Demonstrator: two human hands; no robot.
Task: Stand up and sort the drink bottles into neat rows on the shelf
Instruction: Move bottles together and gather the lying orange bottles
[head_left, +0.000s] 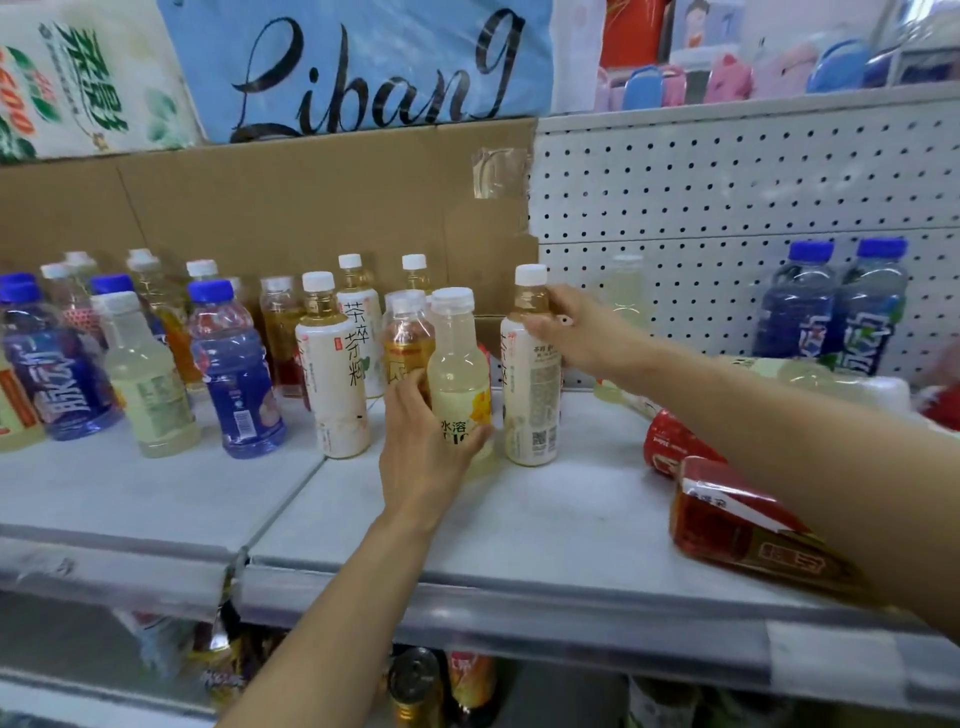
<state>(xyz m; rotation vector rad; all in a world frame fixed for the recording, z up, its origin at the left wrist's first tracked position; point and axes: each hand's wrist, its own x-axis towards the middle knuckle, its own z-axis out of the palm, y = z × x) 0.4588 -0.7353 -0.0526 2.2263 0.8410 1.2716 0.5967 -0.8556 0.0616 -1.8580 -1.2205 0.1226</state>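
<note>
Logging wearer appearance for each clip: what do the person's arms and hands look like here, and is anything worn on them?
Both forearms are bare up to the frame edge; no sleeves show. The left hand and right hand carry no gloves, and no rings, watch or wristband are visible. The nails look short and unpainted, though the picture is too soft to be sure.

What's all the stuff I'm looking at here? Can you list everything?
Pale yellow bottle: one, white cap, shelf centre, held.
White-label tea bottle: one, upright, right of it, held at the shoulder.
Second white-label tea bottle: one, upright, left of centre.
Blue drink bottles: several, blue caps, left and far right.
Red-label bottles: two, lying down, right.
Shelf: grey, front edge bare.
Cardboard sheet: brown, behind.
Pegboard: white, right rear.
Left hand: grips the pale yellow bottle.
Right hand: grips the white-label tea bottle.
</note>
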